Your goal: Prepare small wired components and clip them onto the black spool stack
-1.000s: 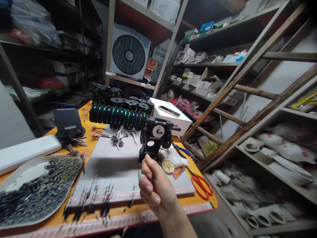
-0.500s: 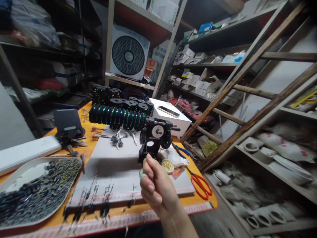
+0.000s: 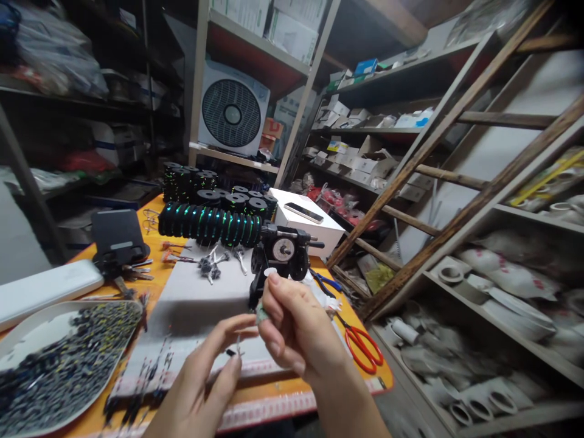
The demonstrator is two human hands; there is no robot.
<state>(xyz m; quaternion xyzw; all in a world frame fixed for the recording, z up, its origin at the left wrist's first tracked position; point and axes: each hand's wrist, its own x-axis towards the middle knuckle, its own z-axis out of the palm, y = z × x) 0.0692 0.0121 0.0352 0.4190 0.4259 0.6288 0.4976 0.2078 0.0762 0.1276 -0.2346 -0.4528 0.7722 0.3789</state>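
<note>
My right hand [image 3: 303,331] is closed in a pinch just in front of the black winding device [image 3: 278,249]. A thin line seems to run from the device down to its fingertips. Pale green tape wraps one finger. My left hand [image 3: 203,377] is raised beside it, thumb and fingers apart in a curve. Through that gap shows a small black piece [image 3: 231,351]; whether the fingers touch it, I cannot tell. A row of black spools with green-blue line [image 3: 210,224] sits on the device's shaft. Small line rigs [image 3: 150,377] hang over the front edge of the white board [image 3: 182,298].
On the left stands a tray [image 3: 137,310] of small dark parts, near a phone stand [image 3: 119,234]. Red-handled scissors [image 3: 364,348] and blue-handled pliers [image 3: 328,281] lie right. A phone [image 3: 303,212] rests on a white box [image 3: 331,231]. Stacked spools [image 3: 182,179] stand behind.
My left hand has come into view from below, up beside the right hand. The right hand stays pinched near the device. The view has tilted slightly, shifting the scene.
</note>
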